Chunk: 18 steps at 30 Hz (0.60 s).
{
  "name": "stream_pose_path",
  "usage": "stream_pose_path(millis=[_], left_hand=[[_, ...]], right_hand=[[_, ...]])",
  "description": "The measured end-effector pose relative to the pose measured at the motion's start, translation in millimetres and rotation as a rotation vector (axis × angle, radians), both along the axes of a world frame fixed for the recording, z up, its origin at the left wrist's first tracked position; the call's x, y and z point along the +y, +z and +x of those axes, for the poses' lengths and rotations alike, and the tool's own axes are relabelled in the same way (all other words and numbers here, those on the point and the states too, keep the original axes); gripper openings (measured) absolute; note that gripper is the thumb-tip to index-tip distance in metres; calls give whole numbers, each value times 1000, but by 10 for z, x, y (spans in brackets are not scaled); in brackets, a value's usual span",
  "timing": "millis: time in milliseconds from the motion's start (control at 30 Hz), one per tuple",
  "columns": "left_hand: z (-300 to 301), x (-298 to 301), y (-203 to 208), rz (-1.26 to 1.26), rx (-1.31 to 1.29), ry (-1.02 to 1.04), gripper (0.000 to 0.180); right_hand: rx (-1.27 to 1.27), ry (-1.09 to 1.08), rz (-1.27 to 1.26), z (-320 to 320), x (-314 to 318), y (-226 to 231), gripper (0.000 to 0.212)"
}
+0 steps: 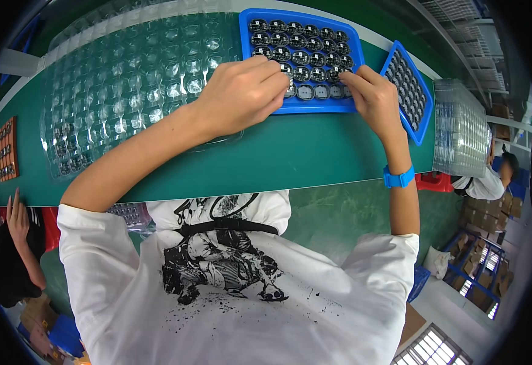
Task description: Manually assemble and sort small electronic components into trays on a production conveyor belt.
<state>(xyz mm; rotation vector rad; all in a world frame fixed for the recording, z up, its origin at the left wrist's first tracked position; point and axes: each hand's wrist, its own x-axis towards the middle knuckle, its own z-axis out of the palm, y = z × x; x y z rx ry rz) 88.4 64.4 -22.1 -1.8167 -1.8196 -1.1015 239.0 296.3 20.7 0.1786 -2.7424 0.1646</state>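
Note:
A blue tray [314, 111] lies at the far side of the green table, holding rows of round glossy black parts [300, 58]. Its nearest row shows pale grey discs [321, 92]. My left hand [248, 91] is closed over the tray's left side, fingertips pinched beside a black part; what they hold is mostly hidden. At the tray's right side my right hand [372, 97] pinches a round black part [335, 74] between thumb and forefinger, at the row just behind the pale discs.
Clear plastic blister trays [138, 79] cover the table's left, with several dark parts in one corner. A second filled blue tray [423, 115] and stacked clear trays [460, 128] stand right. An orange tray [7, 149] and another person's hand [18, 220] are far left.

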Motion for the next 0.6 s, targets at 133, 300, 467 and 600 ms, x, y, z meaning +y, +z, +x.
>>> stream_pose_path(millis=[133, 300, 467, 600], left_hand=[[-1, -9, 8, -2, -8, -6, 12], [2, 0, 16, 5, -5, -4, 12], [-4, 3, 2, 3, -5, -3, 12], [-10, 6, -3, 0, 3, -1, 12]], right_hand=[[-5, -6, -8, -1, -2, -13, 18], [0, 2, -21, -9, 12, -19, 19], [-5, -1, -21, -9, 12, -25, 20], [-9, -3, -24, -7, 10, -22, 20]])
